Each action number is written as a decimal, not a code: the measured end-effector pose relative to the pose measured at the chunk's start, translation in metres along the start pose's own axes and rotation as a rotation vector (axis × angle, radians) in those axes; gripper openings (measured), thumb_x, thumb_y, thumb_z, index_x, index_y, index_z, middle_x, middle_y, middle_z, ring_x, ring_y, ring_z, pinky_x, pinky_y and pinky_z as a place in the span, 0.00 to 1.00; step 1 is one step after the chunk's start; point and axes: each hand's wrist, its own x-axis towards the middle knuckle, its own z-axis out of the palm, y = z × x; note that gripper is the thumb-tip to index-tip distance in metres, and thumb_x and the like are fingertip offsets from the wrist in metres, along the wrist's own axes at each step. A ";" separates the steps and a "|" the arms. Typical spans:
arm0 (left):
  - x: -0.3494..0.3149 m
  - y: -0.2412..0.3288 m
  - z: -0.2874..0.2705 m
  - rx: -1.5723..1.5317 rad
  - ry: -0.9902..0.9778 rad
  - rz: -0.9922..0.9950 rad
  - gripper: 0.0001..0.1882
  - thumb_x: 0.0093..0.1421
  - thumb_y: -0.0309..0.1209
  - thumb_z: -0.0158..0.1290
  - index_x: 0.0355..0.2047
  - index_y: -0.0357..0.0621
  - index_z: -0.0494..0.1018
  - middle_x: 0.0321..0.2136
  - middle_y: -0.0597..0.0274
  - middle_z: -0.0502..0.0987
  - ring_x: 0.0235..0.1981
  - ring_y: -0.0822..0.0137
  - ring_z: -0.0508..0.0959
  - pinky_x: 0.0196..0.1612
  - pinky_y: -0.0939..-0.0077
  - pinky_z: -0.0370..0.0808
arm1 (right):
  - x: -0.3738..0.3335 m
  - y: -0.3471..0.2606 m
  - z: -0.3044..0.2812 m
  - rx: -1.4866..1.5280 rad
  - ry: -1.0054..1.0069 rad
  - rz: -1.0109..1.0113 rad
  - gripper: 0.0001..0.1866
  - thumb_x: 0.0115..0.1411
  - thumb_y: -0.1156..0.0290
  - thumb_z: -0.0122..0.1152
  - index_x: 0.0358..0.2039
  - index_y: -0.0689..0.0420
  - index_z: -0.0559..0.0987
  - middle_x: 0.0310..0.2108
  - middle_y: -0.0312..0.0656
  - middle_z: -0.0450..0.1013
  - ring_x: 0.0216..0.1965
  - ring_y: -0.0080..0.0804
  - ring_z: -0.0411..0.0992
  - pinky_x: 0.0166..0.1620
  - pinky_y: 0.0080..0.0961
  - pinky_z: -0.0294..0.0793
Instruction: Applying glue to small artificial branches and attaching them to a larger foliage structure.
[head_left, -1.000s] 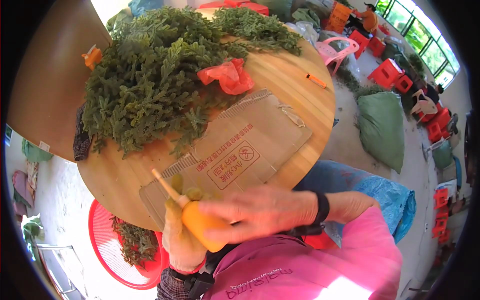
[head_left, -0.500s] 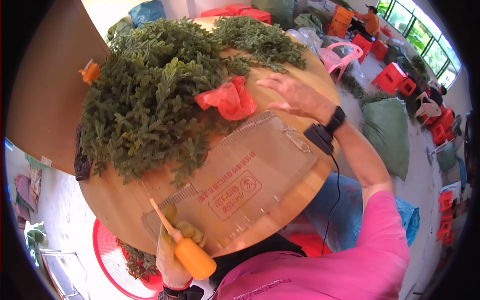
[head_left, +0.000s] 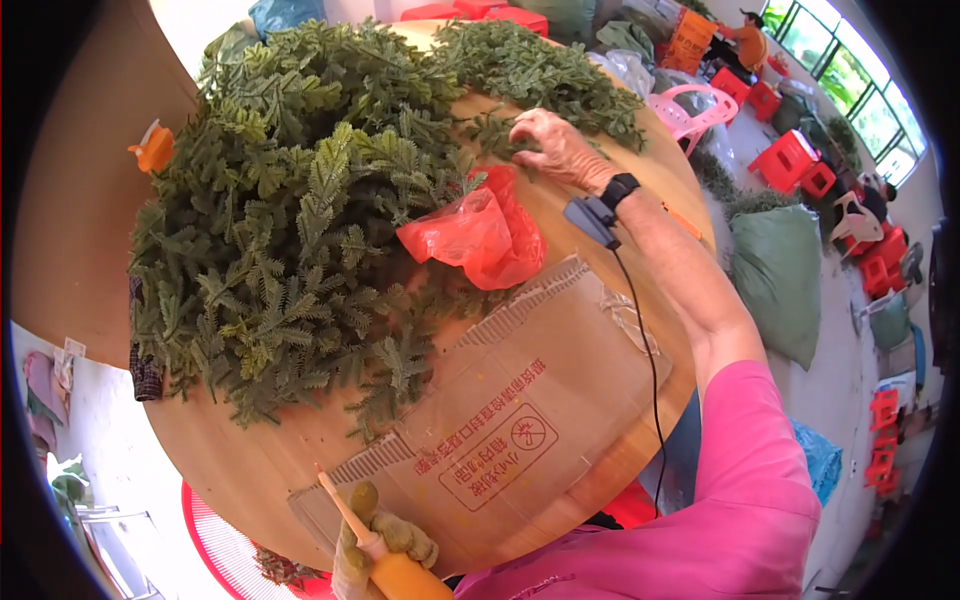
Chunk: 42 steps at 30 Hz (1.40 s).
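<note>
My left hand (head_left: 354,566), in a stained pale glove, grips an orange squeeze bottle (head_left: 408,578) with a long thin nozzle pointing up and away from me. It is over the near edge of a flattened cardboard sheet (head_left: 590,345). Bare, my right hand (head_left: 558,150) reaches across the table with fingers bent and a gap between thumb and fingertips. Small green artificial fir sprigs (head_left: 487,130) lie right by those fingertips; whether they touch is unclear. A big heap of fir sprigs (head_left: 300,215) covers the left of the table, with a crumpled red plastic bag (head_left: 485,235) against it.
Beyond my right hand lies a second pile of sprigs (head_left: 540,75) on the round wooden table (head_left: 225,440). A black cable (head_left: 640,310) hangs from my right wrist. A red basket (head_left: 205,540) stands below left. A green sack (head_left: 778,280) and red stools (head_left: 783,160) are off right.
My right hand has moved farther across the table to the sprigs, its fingers now more bent. The left hand still holds the bottle, now lower in view. The view has shifted.
</note>
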 end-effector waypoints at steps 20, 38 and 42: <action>0.008 -0.003 0.001 -0.064 -0.087 -0.010 0.43 0.64 0.53 0.57 0.72 0.44 0.56 0.32 0.67 0.64 0.30 0.68 0.64 0.31 0.72 0.63 | 0.009 0.038 0.007 -0.278 0.131 -0.130 0.27 0.60 0.67 0.65 0.61 0.46 0.73 0.65 0.46 0.65 0.66 0.49 0.63 0.62 0.42 0.71; 0.011 0.002 0.002 -0.035 0.010 -0.167 0.46 0.59 0.56 0.62 0.72 0.52 0.58 0.31 0.69 0.64 0.31 0.67 0.67 0.35 0.69 0.67 | -0.004 0.067 -0.002 -0.307 0.120 -0.016 0.16 0.59 0.74 0.58 0.49 0.53 0.80 0.60 0.49 0.69 0.64 0.50 0.65 0.64 0.40 0.70; 0.012 -0.002 0.000 -0.054 -0.043 -0.096 0.44 0.61 0.55 0.60 0.71 0.50 0.58 0.30 0.69 0.64 0.30 0.68 0.66 0.33 0.70 0.65 | -0.001 0.058 -0.024 0.050 -0.133 0.153 0.14 0.57 0.68 0.61 0.43 0.52 0.84 0.60 0.47 0.69 0.61 0.48 0.68 0.61 0.36 0.72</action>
